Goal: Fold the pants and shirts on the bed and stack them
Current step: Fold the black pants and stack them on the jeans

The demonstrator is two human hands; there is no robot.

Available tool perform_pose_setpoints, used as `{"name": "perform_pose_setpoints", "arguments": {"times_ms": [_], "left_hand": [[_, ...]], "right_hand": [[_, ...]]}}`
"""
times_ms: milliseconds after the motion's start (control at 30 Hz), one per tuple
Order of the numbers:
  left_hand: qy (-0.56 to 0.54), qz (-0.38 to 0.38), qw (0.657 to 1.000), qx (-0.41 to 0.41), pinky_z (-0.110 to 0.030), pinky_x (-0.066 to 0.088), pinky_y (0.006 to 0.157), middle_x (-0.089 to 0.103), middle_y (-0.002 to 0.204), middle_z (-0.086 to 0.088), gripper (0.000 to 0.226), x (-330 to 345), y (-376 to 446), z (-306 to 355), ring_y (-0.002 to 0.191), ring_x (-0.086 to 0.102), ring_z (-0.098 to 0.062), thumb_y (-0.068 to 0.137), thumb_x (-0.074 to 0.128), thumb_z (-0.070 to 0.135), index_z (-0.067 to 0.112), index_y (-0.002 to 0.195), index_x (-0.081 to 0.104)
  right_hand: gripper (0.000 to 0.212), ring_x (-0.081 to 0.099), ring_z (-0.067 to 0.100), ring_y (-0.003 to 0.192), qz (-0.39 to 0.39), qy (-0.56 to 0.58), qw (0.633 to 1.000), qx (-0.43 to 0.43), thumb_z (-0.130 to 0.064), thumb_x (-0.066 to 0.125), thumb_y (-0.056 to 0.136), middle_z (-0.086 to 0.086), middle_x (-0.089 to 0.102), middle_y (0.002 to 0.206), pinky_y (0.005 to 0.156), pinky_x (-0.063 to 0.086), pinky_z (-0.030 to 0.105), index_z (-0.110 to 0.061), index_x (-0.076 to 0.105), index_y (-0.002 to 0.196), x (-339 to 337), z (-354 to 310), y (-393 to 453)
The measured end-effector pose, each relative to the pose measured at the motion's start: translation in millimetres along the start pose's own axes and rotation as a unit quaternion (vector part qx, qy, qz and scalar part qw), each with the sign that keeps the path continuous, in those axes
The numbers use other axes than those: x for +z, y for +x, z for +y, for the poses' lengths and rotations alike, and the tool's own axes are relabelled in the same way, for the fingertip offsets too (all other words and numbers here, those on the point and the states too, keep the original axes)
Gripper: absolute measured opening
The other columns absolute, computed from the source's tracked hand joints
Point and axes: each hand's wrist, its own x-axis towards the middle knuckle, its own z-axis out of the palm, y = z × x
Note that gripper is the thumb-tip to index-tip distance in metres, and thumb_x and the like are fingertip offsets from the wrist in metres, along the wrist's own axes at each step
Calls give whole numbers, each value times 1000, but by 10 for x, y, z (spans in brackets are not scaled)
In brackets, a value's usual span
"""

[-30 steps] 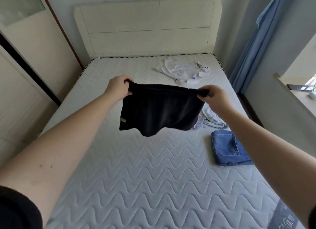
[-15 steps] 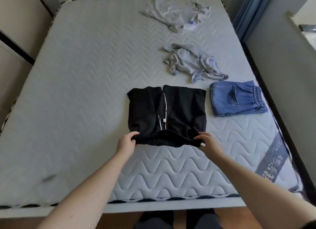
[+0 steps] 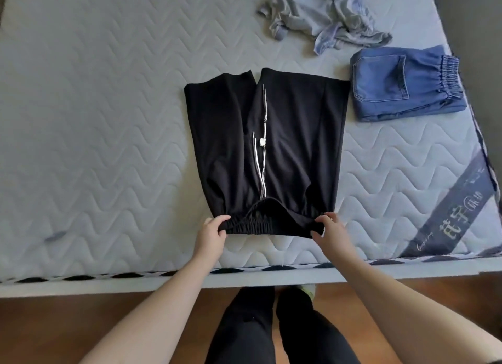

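Note:
Black shorts (image 3: 296, 146) lie spread flat on the quilted mattress (image 3: 108, 119), waistband toward me, white drawstrings running down the middle. My left hand (image 3: 210, 234) pinches the left end of the elastic waistband. My right hand (image 3: 330, 232) pinches the right end. Folded blue denim pants (image 3: 402, 86) lie just right of the shorts. A crumpled grey shirt (image 3: 323, 16) lies beyond them near the top of the view.
The mattress's near edge (image 3: 244, 278) runs across below my hands, with brown floor and my own dark-trousered legs (image 3: 271, 331) under it. A grey label band (image 3: 451, 211) crosses the mattress's near right corner.
The shorts came down from hanging in the air to lying flat on the mattress near its front edge. Both hands stayed on the waistband. My view tilted downward.

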Motion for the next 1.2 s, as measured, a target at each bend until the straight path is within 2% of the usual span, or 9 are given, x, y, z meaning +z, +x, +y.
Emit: {"name": "perform_pose_setpoints", "arguments": {"times_ms": [200, 367, 467, 700, 800, 900, 1000, 1100, 1200], "left_hand": [[0, 31, 999, -17, -11, 32, 51, 40, 97, 4, 43, 376, -9, -110, 62, 44, -9, 91, 47, 0, 26, 120, 64], [23, 46, 998, -24, -23, 33, 57, 40, 99, 0, 42, 532, -12, -117, 69, 45, -19, 90, 45, -1, 24, 119, 62], [15, 59, 998, -20, -26, 36, 62, 41, 100, -1, 44, 561, -27, -163, 69, 45, -20, 90, 44, -2, 25, 121, 61], [-6, 56, 998, -23, -20, 40, 80, 48, 122, -2, 53, 824, -236, -236, 90, 54, -17, 92, 40, -7, 26, 125, 65], [-24, 40, 998, -43, -29, 45, 90, 49, 127, -4, 52, 905, -316, -243, 104, 54, -22, 93, 39, -7, 23, 128, 65], [-74, 29, 995, -62, -27, 44, 86, 49, 115, -1, 34, 892, -306, -231, 90, 53, -14, 94, 52, 6, 21, 123, 65], [-119, 45, 986, -107, -26, 39, 79, 49, 106, 2, 19, 927, -241, -153, 90, 53, -13, 92, 63, 34, 19, 104, 64], [-145, 102, 971, -162, -29, 40, 62, 55, 95, -1, 31, 984, -156, -96, 79, 55, -19, 90, 65, 42, 14, 93, 55], [-163, 128, 954, -214, -35, 45, 66, 57, 93, -8, 28, 1043, -66, -113, 77, 56, -27, 89, 68, 30, 11, 93, 48]], "right_hand": [[62, 38, 28, 130, -9, -184, 983, -7, -59, 56, 88, 5, 33, 144, 101, 37, 44, -29, 38, 140, 356, 133, 143], [18, 48, 30, 79, 23, -211, 976, -41, -13, 50, 92, 9, 43, 118, 62, 40, 36, -13, 47, 110, 471, 166, 190], [22, 40, 30, 58, 24, -209, 976, -60, 7, 48, 84, 9, 43, 109, 49, 33, 37, -10, 45, 97, 415, 290, 154], [44, 47, 22, 73, 46, 53, 996, 61, 7, 39, 81, 9, 38, 121, 68, 45, 38, -18, 50, 117, 498, 699, -28], [45, 43, 3, 78, 10, 173, 977, 128, -7, 43, 88, 7, 35, 128, 80, 38, 31, -24, 49, 129, 481, 711, -44], [26, 49, 5, 78, 12, 284, 937, 200, -34, 48, 92, 7, 50, 118, 65, 38, 29, -22, 54, 114, 431, 623, -39], [54, 55, 16, 84, 29, 358, 899, 251, -56, 68, 80, 3, 56, 103, 66, 43, 31, -16, 45, 109, 438, 526, 32], [71, 51, 26, 92, 46, 326, 900, 286, -38, 79, 77, 15, 54, 118, 88, 50, 44, -7, 38, 126, 499, 491, 115], [63, 56, 25, 95, 35, 316, 905, 282, -23, 79, 80, 11, 58, 116, 86, 50, 40, -6, 42, 128, 540, 529, 144]]}}
